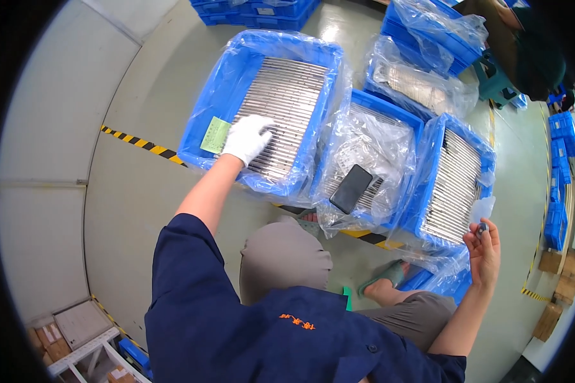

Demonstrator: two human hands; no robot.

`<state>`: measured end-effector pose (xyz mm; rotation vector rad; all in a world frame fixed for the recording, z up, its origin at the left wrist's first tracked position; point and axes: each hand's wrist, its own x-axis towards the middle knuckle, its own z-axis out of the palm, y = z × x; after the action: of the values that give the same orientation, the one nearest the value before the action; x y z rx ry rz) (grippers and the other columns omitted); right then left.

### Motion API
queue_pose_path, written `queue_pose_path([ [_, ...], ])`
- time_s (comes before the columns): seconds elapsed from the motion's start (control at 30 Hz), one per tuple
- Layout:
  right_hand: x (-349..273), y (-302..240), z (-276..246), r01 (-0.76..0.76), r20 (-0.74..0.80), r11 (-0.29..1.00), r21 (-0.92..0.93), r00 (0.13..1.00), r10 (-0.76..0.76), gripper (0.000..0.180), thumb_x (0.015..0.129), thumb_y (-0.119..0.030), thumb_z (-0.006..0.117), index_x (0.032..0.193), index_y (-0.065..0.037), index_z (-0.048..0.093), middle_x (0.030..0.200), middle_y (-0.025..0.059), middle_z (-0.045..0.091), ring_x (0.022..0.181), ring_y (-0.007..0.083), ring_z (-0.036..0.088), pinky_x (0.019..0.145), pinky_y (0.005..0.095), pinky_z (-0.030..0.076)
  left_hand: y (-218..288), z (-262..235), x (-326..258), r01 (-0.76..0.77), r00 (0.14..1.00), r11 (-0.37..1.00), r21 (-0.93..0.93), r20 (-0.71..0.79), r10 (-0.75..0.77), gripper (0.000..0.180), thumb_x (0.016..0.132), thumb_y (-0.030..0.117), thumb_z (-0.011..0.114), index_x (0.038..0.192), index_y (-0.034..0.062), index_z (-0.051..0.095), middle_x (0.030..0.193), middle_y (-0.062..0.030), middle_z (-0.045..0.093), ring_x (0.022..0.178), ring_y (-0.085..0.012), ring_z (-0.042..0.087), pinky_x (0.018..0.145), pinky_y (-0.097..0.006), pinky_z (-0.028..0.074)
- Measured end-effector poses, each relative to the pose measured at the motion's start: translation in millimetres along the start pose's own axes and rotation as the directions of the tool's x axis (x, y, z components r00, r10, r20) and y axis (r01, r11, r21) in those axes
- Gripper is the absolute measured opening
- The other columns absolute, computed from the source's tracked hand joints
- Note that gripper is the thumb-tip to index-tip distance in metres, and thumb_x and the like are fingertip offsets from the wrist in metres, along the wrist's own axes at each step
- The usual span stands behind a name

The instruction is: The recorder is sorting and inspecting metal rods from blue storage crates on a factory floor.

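My left hand (pixel 249 138), in a white glove, rests over the rows of thin metal rods (pixel 286 96) in a plastic-lined blue crate (pixel 207 96). Its fingers are apart, with nothing seen in them. Beside that hand a green paper slip (pixel 216 135) lies in the crate. At the right, my bare right hand (pixel 485 252) is raised near the corner of another lined crate (pixel 485 153) holding similar rods (pixel 453 188). Thumb and fingers pinch a small dark rounded piece (pixel 482 228), too small to name.
Between these crates stands a blue crate (pixel 418 127) with plastic film over rods and a black phone (pixel 351 189) on top. More lined crates (pixel 421 92) stand behind, near another person (pixel 536 57). Yellow-black tape (pixel 148 147) marks the floor. My knee (pixel 286 258) is in front.
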<state>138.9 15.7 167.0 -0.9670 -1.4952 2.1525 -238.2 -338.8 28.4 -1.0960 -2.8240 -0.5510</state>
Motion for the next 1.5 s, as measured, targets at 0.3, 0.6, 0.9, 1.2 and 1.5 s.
queue_pose_path([
  [0.3, -13, -16, 35, -0.003, 0.107, 1.000, 0.017, 0.994, 0.001, 0.024, 0.078, -0.004, 0.056, 0.102, -0.003, 0.053, 0.090, 0.0097, 0.059, 0.080, 0.0171, 0.058, 0.074, 0.0278, 0.047, -87, 9, 5, 0.546, 0.794, 0.837, 0.026, 0.302, -0.527, 0.056, 0.083, 0.043, 0.043, 0.120, 0.0010, 0.045, 0.120, -0.0178, 0.048, 0.113, -0.0306, 0.044, 0.094, -0.032, 0.033],
  [0.6, -57, -5, 32, -0.107, 0.460, 0.994, 0.010, 0.883, 0.090, 0.027, 0.075, -0.007, 0.065, 0.100, -0.005, 0.054, 0.085, 0.0020, 0.058, 0.082, 0.0075, 0.054, 0.074, 0.0220, 0.044, 69, -13, 75, 0.032, 0.999, 0.942, -0.335, 0.006, -0.032, 0.040, 0.084, 0.015, 0.050, 0.119, -0.0010, 0.044, 0.122, -0.0140, 0.046, 0.113, -0.0240, 0.044, 0.096, -0.030, 0.032],
  [0.9, -69, -13, 31, 0.116, 0.477, 0.992, 0.056, 0.869, -0.128, 0.030, 0.074, -0.004, 0.064, 0.102, -0.002, 0.052, 0.090, 0.0030, 0.058, 0.085, 0.0075, 0.052, 0.076, 0.0222, 0.043, 313, 57, 26, -0.089, 0.546, 0.866, -0.493, 0.703, 0.456, 0.040, 0.081, 0.032, 0.046, 0.107, 0.0041, 0.055, 0.112, -0.0151, 0.054, 0.106, -0.0258, 0.049, 0.090, -0.031, 0.036],
  [1.2, -87, -31, 23, 0.067, 0.485, 0.998, 0.016, 0.872, -0.066, 0.033, 0.073, -0.011, 0.068, 0.102, -0.002, 0.054, 0.089, 0.0024, 0.055, 0.081, 0.0084, 0.050, 0.075, 0.0234, 0.042, 316, 147, -78, -0.133, 0.237, 0.914, -0.383, 0.883, 0.405, 0.045, 0.080, 0.039, 0.044, 0.108, 0.0060, 0.055, 0.111, -0.0151, 0.055, 0.104, -0.0267, 0.051, 0.089, -0.033, 0.037],
  [1.5, -67, -25, 31, 0.267, 0.500, 0.957, -0.111, 0.847, -0.179, 0.030, 0.071, -0.011, 0.069, 0.097, -0.004, 0.056, 0.092, 0.0067, 0.057, 0.080, 0.0157, 0.056, 0.069, 0.0268, 0.046, 307, 166, -153, -0.223, -0.022, 0.919, -0.326, 0.944, 0.330, 0.050, 0.079, 0.046, 0.043, 0.109, 0.0078, 0.055, 0.110, -0.0151, 0.056, 0.102, -0.0277, 0.052, 0.088, -0.034, 0.039],
])
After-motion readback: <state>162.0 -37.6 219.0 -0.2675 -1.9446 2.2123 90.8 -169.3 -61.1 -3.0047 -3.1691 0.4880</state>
